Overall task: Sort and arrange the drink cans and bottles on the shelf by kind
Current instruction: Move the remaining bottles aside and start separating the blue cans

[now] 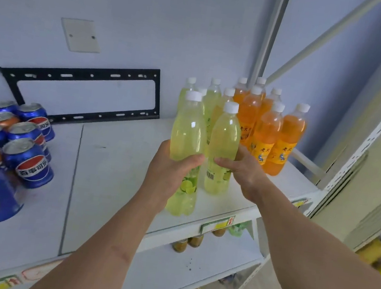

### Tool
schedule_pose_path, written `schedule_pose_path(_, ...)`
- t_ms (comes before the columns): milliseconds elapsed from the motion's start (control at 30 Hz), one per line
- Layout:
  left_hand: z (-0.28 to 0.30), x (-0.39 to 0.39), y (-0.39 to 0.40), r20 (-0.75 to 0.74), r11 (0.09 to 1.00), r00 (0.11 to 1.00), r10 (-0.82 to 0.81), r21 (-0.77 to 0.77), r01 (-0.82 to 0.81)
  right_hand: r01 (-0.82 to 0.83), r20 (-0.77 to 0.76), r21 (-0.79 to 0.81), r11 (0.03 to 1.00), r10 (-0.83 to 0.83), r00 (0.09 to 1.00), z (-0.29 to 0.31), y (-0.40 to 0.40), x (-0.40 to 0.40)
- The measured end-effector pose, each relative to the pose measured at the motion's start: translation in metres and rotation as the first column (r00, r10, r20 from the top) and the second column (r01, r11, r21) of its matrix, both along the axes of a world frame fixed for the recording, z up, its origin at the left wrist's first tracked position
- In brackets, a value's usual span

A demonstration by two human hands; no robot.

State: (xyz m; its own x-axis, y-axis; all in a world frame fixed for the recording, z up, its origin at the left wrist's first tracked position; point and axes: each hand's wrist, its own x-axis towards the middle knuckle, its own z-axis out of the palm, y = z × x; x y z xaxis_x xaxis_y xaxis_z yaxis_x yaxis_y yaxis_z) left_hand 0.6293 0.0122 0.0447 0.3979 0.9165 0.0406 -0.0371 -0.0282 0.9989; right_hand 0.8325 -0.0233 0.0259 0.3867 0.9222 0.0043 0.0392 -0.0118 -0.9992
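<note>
cans (10,149) left — bottles (241,127) right (shelf (109,181))

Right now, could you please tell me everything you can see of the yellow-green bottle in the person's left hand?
The yellow-green bottle is clear plastic with a white screw cap, filled almost to the neck with pale lime-coloured drink. Its lower label shows lime slices. It stands roughly upright near the front edge of the white shelf, leftmost of the front bottles; whether its base rests on the shelf is unclear. The left hand grips its middle, fingers curled round the front. Beside it stands a second lime bottle, held by the right hand.
</note>
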Motion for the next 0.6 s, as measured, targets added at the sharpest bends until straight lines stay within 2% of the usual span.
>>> schedule_pose_path(167,-0.007,0.037,0.001,-0.085,0.989,0.987,0.137,0.064,-0.132,-0.105,0.018,-0.009,0.994,0.106,0.994,-0.015,0.030,0.048)
schedule_pose_path(433,-0.019,0.073,0.001,-0.154,0.953,0.941,0.301,0.055,-0.296,-0.185,0.011,-0.003,0.983,0.185,0.983,-0.032,0.047,0.082)
schedule_pose_path(500,-0.022,0.080,0.004,-0.174,0.951,0.935,0.309,0.071,-0.301,-0.173,0.065,-0.023,0.985,0.174,0.983,-0.033,0.048,0.085)
schedule_pose_path(600,-0.026,0.086,0.013,-0.216,0.947,0.922,0.320,0.101,-0.305,-0.143,0.205,-0.181,0.973,0.180,0.962,-0.042,0.041,0.088)
